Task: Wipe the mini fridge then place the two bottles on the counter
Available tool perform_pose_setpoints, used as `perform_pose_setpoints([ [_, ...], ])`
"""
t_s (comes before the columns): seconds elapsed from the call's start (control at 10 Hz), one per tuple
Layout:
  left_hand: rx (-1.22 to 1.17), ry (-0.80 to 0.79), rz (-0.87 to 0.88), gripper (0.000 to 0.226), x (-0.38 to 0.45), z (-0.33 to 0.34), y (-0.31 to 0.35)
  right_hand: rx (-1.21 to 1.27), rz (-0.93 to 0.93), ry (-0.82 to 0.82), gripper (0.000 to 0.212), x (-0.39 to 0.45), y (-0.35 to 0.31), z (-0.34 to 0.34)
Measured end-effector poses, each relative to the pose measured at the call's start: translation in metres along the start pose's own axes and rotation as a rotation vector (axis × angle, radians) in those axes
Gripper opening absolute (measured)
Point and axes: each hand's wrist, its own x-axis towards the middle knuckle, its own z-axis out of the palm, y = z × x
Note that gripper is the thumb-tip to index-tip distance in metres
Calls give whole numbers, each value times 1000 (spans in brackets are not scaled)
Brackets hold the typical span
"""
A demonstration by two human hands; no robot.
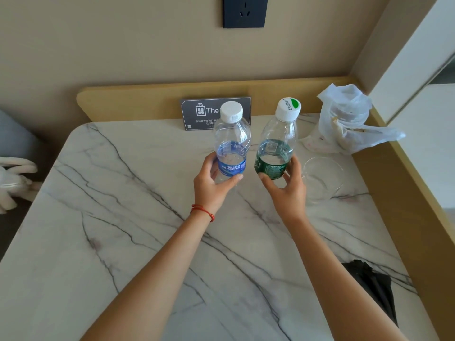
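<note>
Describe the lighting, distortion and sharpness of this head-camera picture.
Head view: soft, even daylight, faint shadows on the marble counter; wide-angle bending curves the wooden backboard; both bottles, blue label and green label, look sharp; the glass bowl is hard to read.

At the top centre of my view I see a dark wall socket (244, 11) on the beige wall. Below it, a dark grey sign (197, 113) with white lettering leans against the wooden backboard (138, 100). In the upper right, a crumpled white plastic bag (349, 119) sits near the corner, and just below it I make out a clear glass bowl (323, 178). A black cloth (374, 284) lies at lower right. A white plush toy (12, 183) shows at the left edge.
</note>
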Motion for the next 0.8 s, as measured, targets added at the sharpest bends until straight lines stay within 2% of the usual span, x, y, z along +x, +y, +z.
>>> perform_pose_setpoints([
  [0.3, 11, -12, -1, 63, 2, 3, -2, -22, 25, -11, 78, 2, 11, 5],
  [0.4, 35, -24, -27, 68, 0, 2, -6, -23, 96, -13, 84, -3, 14, 5],
  [0.6, 35, 5, -75, 72, -6, -3, -2, -28, 145, -38, 81, -12, 11, 4],
  [0.8, 21, -4, -93, 61, -24, -11, 1, -4, 200, -6, 78, -31, 3, 0],
])
